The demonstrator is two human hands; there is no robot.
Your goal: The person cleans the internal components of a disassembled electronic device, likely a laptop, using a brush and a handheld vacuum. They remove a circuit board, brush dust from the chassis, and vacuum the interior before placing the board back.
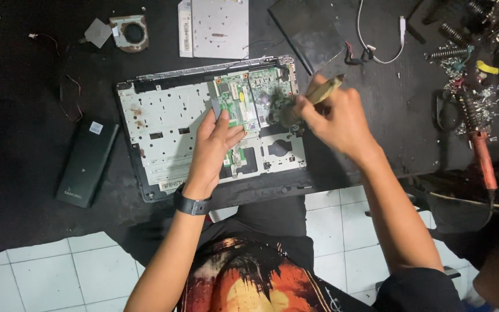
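Left hand (215,147) laid flat, open, on laptop (163,130) to steady it; brush (319,95) gripped by right hand (336,118), bristles on board (255,98).

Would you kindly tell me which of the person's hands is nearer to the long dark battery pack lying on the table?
Left. The left hand rests on the opened laptop, just right of the battery pack; the right hand, holding a brush, is farther right.

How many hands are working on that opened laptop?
2: the left hand rests on the opened grey laptop chassis; the right hand holds a pale-handled brush over the green circuit board.
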